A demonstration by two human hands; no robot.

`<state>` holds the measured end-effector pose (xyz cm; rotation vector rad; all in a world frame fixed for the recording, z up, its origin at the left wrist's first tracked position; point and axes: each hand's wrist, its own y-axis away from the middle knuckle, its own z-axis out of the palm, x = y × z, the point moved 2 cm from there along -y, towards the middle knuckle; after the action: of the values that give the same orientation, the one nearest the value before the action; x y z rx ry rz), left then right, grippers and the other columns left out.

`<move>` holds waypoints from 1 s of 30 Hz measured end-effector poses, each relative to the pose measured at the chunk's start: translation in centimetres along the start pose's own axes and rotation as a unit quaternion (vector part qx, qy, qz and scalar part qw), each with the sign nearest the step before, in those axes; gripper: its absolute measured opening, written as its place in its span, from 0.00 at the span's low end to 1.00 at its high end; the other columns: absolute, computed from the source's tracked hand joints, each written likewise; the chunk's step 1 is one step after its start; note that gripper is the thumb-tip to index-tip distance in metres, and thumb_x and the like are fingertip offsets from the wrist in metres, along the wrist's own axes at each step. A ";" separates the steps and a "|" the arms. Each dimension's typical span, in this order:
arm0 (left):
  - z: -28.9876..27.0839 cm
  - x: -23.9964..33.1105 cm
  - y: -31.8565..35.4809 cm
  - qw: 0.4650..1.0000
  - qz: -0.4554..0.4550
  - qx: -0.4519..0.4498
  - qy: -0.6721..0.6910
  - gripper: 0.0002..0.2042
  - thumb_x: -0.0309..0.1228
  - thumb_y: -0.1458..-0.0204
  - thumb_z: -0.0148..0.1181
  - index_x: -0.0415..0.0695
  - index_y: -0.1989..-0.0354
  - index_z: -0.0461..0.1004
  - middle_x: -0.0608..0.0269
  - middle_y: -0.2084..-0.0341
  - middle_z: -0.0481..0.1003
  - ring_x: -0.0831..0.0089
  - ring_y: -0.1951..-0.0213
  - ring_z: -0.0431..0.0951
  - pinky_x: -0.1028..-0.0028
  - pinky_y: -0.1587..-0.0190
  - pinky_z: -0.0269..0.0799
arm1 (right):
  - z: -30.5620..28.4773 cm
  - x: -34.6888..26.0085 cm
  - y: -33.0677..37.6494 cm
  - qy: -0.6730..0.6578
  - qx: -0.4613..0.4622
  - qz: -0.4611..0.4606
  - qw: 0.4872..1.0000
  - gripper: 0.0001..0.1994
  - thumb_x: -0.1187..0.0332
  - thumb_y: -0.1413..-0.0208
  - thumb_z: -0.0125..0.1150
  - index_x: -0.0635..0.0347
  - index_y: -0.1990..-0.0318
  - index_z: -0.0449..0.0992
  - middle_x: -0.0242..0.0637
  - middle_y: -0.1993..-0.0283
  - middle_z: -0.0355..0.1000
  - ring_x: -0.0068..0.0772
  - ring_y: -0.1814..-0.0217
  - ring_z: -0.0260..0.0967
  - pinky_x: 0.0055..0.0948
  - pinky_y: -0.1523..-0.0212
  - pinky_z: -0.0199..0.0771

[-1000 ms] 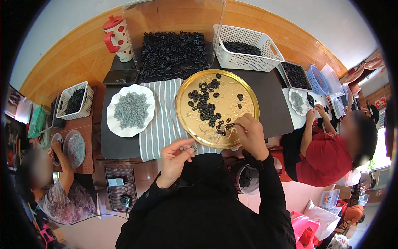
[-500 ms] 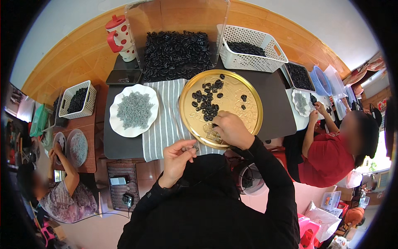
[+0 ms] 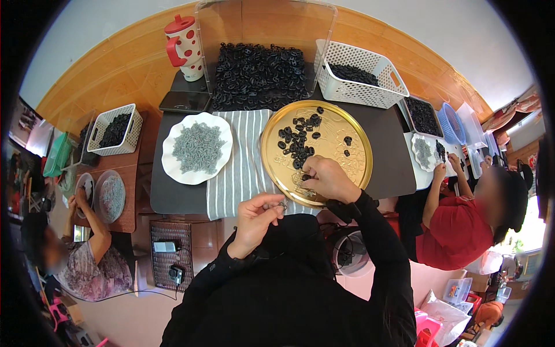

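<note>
Dark mats are covering a work table [image 3: 173, 191] set against a curved wooden wall, and at its near edge the person's right hand [image 3: 326, 180] is curling down over the gold round tray [image 3: 352, 173], its fingertips pressed together in a pinch on one of the small black pieces [image 3: 298, 141]; what exactly sits between them is too small to tell. Doing this pick well is probably meaning taking a single piece from the loose edge of the cluster rather than the thick of it, keeping the pinch light so neighbours are not being dragged along, and keeping the tray from tipping. The left hand [image 3: 257, 217] is waiting just off the tray's near rim, over the striped cloth [image 3: 240, 168], thumb and forefinger closing on a tiny grey part [image 3: 281, 205], the other fingers folded loosely. The black pieces are looking like small, matt, chunky loops, scattered mostly over the tray's far left half, with a few lying apart. Beside the cloth a white scalloped plate [image 3: 173, 168] is holding a heap of grey clips, and beyond it a large clear tray [image 3: 254, 75] of black pieces, a white basket [image 3: 358, 75] and a red-spotted jug [image 3: 185, 49] are standing
</note>
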<state>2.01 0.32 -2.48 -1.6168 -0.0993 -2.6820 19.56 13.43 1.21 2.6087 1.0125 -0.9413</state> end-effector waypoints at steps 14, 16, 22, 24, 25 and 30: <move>0.3 0.8 0.4 1.000 0.017 0.008 0.002 0.12 0.15 0.50 0.56 0.35 0.57 0.76 0.65 0.73 0.74 0.80 0.74 0.74 0.84 0.75 0.68 | -0.2 -3.2 2.1 -0.066 0.049 -0.019 0.996 0.07 0.77 0.55 0.58 0.70 0.66 0.74 0.48 0.70 0.70 0.45 0.67 0.71 0.35 0.65 0.70; 0.6 0.9 0.3 1.000 0.015 0.010 0.007 0.12 0.15 0.50 0.55 0.36 0.57 0.76 0.65 0.72 0.74 0.80 0.74 0.74 0.84 0.75 0.68 | 0.3 -4.7 3.4 -0.191 0.045 0.006 0.981 0.08 0.78 0.53 0.57 0.71 0.63 0.74 0.45 0.69 0.71 0.38 0.67 0.71 0.31 0.65 0.70; 1.3 1.3 0.4 1.000 0.023 -0.007 0.001 0.14 0.15 0.50 0.54 0.36 0.55 0.76 0.64 0.70 0.72 0.80 0.73 0.73 0.84 0.75 0.67 | 3.9 -5.7 5.3 -0.463 0.125 0.112 0.871 0.08 0.79 0.45 0.54 0.69 0.58 0.75 0.30 0.69 0.73 0.17 0.68 0.68 0.18 0.67 0.69; 1.2 1.2 0.3 1.000 0.023 -0.011 0.000 0.14 0.15 0.50 0.54 0.35 0.55 0.76 0.63 0.69 0.72 0.80 0.73 0.73 0.84 0.76 0.67 | 4.3 -5.5 5.4 -0.460 0.131 0.106 0.872 0.08 0.78 0.44 0.54 0.68 0.57 0.75 0.30 0.69 0.72 0.16 0.69 0.68 0.17 0.68 0.69; 1.1 1.2 0.3 0.999 0.030 -0.013 -0.005 0.14 0.15 0.50 0.54 0.36 0.54 0.76 0.64 0.70 0.72 0.81 0.73 0.72 0.84 0.75 0.66 | 4.4 -5.5 5.4 -0.457 0.135 0.098 0.874 0.09 0.78 0.44 0.54 0.68 0.57 0.75 0.29 0.70 0.72 0.16 0.70 0.67 0.16 0.68 0.69; 1.2 1.2 0.4 0.999 0.041 -0.009 -0.014 0.15 0.15 0.50 0.53 0.37 0.54 0.76 0.65 0.70 0.71 0.81 0.73 0.72 0.84 0.75 0.66 | 4.3 -5.7 5.3 -0.471 0.127 0.075 0.870 0.09 0.79 0.44 0.54 0.68 0.57 0.75 0.29 0.69 0.72 0.16 0.69 0.67 0.16 0.68 0.68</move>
<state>2.48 0.03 -0.85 -1.6279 -0.0086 -2.6081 17.73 4.80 1.15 1.8708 0.4178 -2.0816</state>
